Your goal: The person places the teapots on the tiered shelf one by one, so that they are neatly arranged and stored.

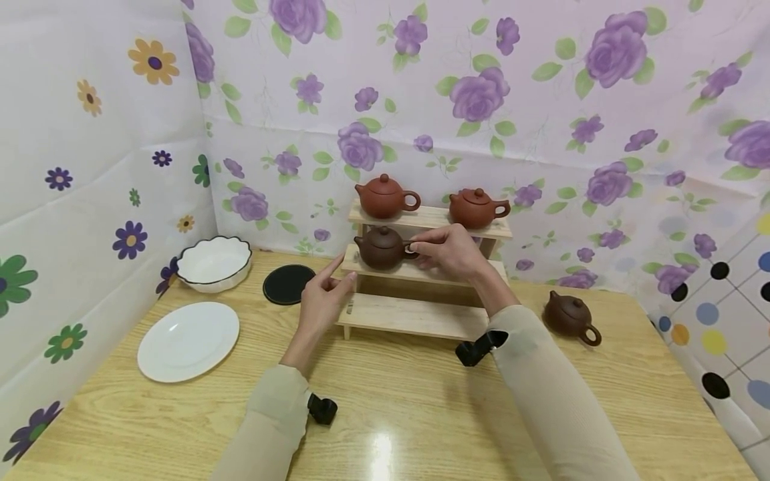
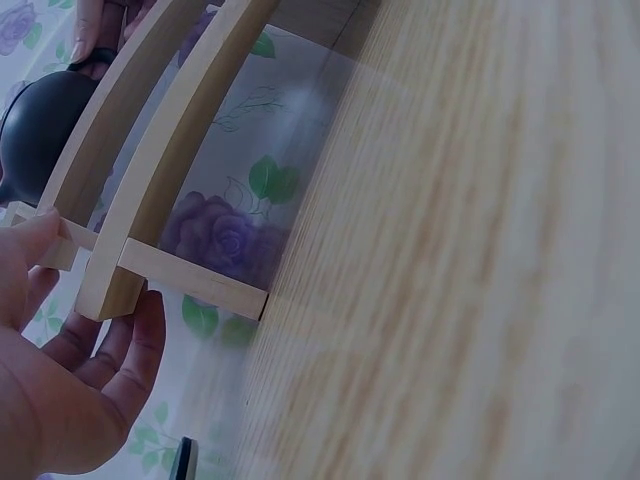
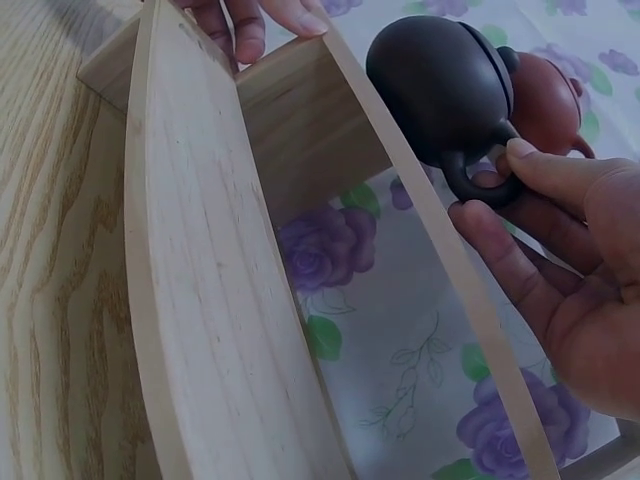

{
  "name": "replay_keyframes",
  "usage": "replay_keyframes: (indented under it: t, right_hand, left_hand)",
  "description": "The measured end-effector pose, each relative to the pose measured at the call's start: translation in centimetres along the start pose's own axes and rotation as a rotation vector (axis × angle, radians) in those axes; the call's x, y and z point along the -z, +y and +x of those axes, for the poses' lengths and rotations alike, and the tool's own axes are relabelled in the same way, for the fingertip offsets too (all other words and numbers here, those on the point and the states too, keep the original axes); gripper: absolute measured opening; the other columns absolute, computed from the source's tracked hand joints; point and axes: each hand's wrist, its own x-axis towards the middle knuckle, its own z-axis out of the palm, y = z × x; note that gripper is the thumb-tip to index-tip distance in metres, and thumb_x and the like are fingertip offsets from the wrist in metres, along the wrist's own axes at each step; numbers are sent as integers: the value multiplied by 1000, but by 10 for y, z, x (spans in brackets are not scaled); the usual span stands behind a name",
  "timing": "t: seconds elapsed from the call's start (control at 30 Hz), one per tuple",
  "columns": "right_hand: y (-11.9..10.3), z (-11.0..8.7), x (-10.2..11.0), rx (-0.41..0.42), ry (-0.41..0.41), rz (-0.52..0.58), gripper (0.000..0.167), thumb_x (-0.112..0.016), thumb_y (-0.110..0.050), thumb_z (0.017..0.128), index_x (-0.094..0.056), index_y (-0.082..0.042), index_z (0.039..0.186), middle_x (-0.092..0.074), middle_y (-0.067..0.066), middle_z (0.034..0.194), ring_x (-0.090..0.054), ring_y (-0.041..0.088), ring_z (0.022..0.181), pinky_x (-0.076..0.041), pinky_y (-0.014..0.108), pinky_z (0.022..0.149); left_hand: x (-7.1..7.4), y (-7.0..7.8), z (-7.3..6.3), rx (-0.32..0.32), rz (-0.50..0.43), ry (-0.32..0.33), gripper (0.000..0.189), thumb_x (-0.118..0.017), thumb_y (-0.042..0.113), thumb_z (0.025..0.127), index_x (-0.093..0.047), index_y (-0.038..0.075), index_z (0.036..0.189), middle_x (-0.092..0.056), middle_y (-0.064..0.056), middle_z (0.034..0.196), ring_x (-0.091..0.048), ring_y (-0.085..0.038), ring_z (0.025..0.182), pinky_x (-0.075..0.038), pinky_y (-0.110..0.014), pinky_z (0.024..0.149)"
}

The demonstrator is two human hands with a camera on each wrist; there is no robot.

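A dark brown teapot [image 1: 381, 248] is at the left end of the middle tier of a wooden three-tier rack [image 1: 415, 314]. My right hand [image 1: 448, 250] pinches its handle between thumb and fingers, clearest in the right wrist view, where the handle [image 3: 480, 185] loops down by the fingertips. My left hand [image 1: 325, 297] holds the rack's left end, its thumb by the middle tier and its fingers curled about the lower shelf end [image 2: 110, 290]. Two reddish-brown teapots, one on the left [image 1: 383, 197] and one on the right [image 1: 477, 208], stand on the top tier.
Another dark brown teapot [image 1: 568, 315] sits on the table right of the rack. On the left are a white scalloped bowl [image 1: 214, 264], a white plate [image 1: 189, 342] and a black round mat [image 1: 289, 284]. Flowered cloth [image 1: 385, 100] covers the wall behind.
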Motion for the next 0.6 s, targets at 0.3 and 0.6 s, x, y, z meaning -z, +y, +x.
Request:
replay_keyframes:
  t: [0.3, 0.6]
  right_hand:
    - [1, -1, -1, 20, 6, 8, 23, -77, -17, 100, -81, -4, 118, -79, 18, 110, -77, 18, 76, -64, 34, 73]
    - [-2, -8, 7, 19, 30, -24, 32, -79, -29, 98, -80, -11, 124, -80, 14, 111, -79, 27, 81, -61, 33, 70]
  left_hand:
    - [0, 0, 1, 4, -9, -4, 54, -71, 39, 103, -57, 32, 154, -65, 1, 80, -55, -14, 68, -47, -31, 69]
    - [0, -2, 1, -8, -4, -1, 53, -71, 39, 103, -57, 32, 154, -62, 2, 78, -52, -14, 67, -46, -31, 68]
